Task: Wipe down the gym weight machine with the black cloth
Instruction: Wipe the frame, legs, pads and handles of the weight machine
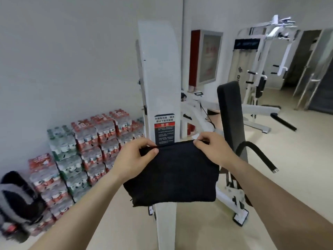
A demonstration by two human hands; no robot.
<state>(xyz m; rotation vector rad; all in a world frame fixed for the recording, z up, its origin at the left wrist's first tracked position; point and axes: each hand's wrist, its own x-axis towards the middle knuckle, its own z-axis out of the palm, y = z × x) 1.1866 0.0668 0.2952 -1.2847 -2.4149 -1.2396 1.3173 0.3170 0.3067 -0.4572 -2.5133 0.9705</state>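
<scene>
Both hands, left (pixel 134 160) and right (pixel 213 150), fingers pinching cloth (pixel 173 175) top corners; machine (pixel 158 78) just beyond fingers.

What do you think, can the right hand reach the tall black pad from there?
Probably yes. The right hand pinches a top corner of the black cloth, and the tall black pad stands just behind it with nothing showing between them. The left hand pinches the other corner.
</scene>
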